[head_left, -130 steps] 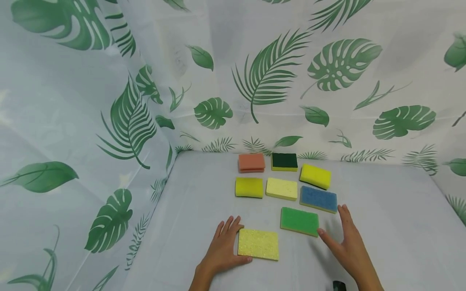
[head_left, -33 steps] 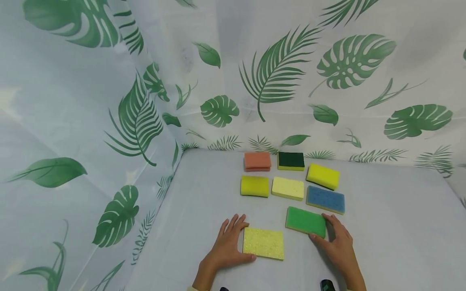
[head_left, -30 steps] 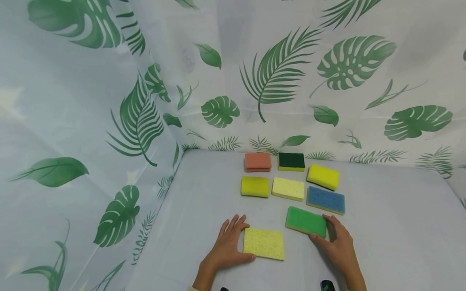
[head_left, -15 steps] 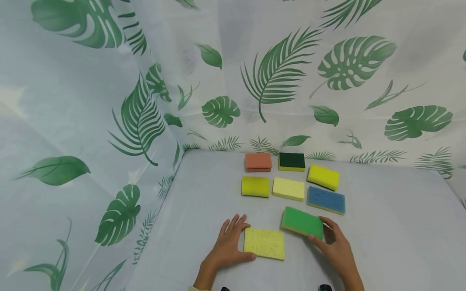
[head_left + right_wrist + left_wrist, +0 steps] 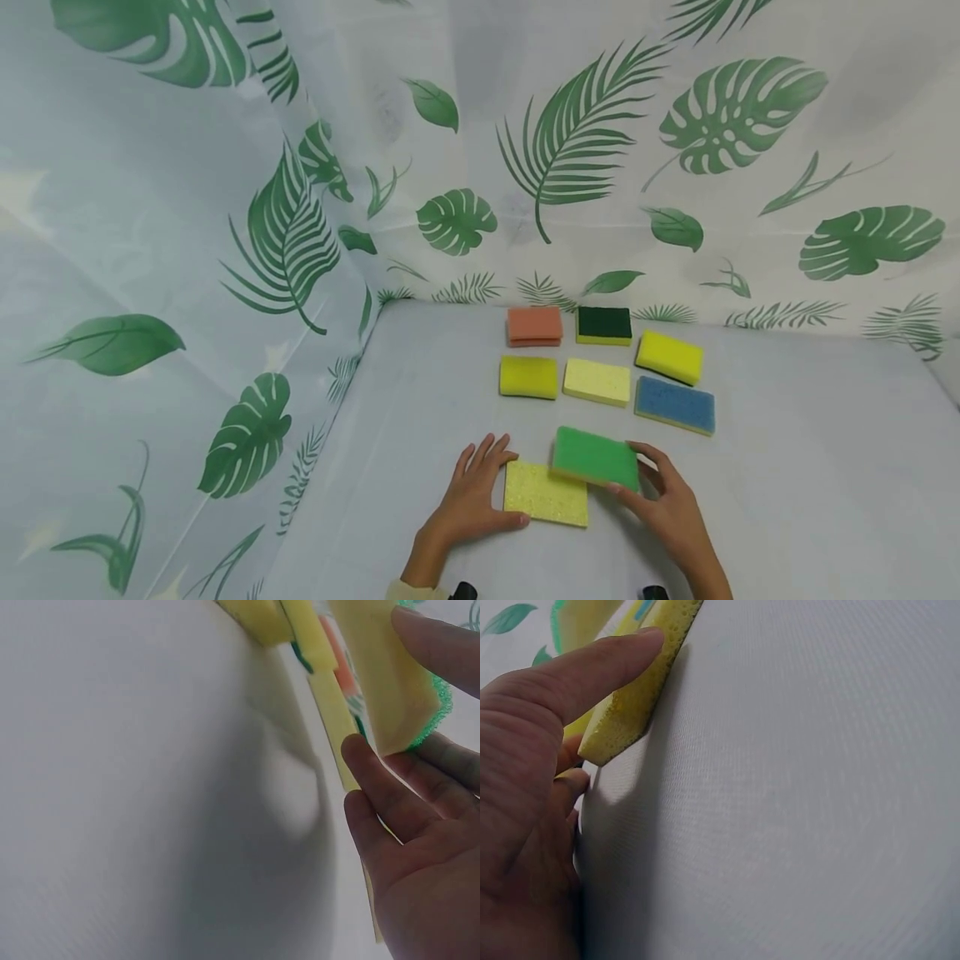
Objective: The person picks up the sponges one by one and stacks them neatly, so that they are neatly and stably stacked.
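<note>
My right hand (image 5: 667,504) pinches a green-topped sponge (image 5: 594,457) by its right end, thumb on the near edge and fingers on the far one. In the right wrist view the sponge's pale yellow side (image 5: 382,675) shows, lifted off the table. The raised sponge overlaps the back right corner of a flat speckled yellow sponge (image 5: 543,498) in the head view. My left hand (image 5: 472,500) holds that yellow sponge at its left end, the thumb along the near edge and the index finger at the far corner. Its thumb (image 5: 615,671) lies on the sponge's side in the left wrist view.
Behind the hands lie several more sponges: blue (image 5: 675,405), pale yellow (image 5: 597,382), olive yellow (image 5: 528,377), bright yellow (image 5: 670,357), dark green-topped (image 5: 604,325) and orange (image 5: 535,326). A leaf-patterned sheet (image 5: 465,125) rises behind the white table (image 5: 810,467).
My right hand has taken hold of the green sponge, lifted it and carried it left, over the yellow sponge's corner. The left hand stays at the yellow sponge.
</note>
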### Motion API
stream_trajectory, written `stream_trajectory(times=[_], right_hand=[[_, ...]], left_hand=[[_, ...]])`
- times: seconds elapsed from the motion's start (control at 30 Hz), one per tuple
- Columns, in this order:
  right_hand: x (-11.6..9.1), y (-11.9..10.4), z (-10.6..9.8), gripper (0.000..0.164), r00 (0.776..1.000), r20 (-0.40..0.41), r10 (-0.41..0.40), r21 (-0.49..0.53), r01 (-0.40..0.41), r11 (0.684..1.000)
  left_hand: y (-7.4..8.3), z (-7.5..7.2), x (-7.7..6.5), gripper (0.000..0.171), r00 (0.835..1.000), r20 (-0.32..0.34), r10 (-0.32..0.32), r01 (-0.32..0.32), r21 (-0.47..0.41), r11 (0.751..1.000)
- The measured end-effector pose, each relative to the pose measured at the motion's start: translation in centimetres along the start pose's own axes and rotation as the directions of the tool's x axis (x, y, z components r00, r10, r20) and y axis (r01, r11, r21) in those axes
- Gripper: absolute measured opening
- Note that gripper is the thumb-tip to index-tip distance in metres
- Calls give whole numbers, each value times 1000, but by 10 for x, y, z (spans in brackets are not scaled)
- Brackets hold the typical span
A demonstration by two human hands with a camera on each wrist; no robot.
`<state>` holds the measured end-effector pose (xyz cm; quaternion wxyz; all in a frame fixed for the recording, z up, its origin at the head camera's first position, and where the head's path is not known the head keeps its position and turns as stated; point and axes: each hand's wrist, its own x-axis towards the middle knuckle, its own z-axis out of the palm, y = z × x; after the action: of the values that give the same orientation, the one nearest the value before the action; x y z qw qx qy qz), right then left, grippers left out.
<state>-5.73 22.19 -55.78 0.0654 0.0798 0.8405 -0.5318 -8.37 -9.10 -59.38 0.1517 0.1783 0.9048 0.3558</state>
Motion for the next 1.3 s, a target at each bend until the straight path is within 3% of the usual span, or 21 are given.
stream_trajectory(times=[0.6, 0.97, 1.1, 1.3], right_hand=[[-14, -5, 34, 82, 997, 49, -63, -30, 64, 997], [-18, -5, 54, 76, 971, 19, -240, -109, 241, 964], [-18, -4, 56, 76, 965, 24, -262, -117, 263, 958], [-18, -3, 56, 75, 961, 15, -277, -134, 276, 952]], left_hand=[[1, 3, -3, 93, 1000, -13, 28, -28, 42, 999], [-3, 4, -2, 90, 996, -52, 69, -67, 45, 997], [-2, 3, -2, 88, 993, -71, 99, -96, 53, 994], [-2, 3, -2, 89, 995, -56, 79, -76, 48, 996]])
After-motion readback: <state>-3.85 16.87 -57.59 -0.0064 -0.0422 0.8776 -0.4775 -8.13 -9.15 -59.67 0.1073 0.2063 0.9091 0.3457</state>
